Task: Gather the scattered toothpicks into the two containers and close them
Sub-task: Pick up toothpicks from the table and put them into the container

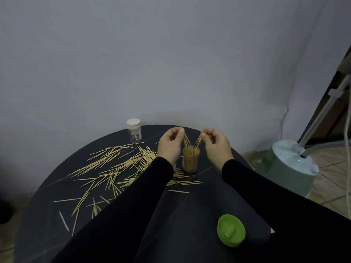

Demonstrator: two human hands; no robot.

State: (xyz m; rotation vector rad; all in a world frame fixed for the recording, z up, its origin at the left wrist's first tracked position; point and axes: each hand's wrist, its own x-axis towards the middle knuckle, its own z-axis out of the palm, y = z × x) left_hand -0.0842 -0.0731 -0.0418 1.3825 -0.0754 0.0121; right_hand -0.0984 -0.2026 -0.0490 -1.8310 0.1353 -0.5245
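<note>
An open clear container (191,158) packed with upright toothpicks stands mid-table. My left hand (170,144) pinches a few toothpicks just left of its mouth, their lower tips angled into it. My right hand (216,143) pinches another small bunch on the right side, also slanting down toward the opening. Several loose toothpicks (117,168) lie scattered across the left half of the dark round table (190,205). A second clear container (134,133) with a white lid on it stands at the back left, nearly empty. A green lid (230,233) lies upside down near the front right.
A grey wall runs right behind the table. A pale green and white appliance (288,168) with a hose and cable stands on the tiled floor to the right. The table's far edge is just beyond the white-lidded container.
</note>
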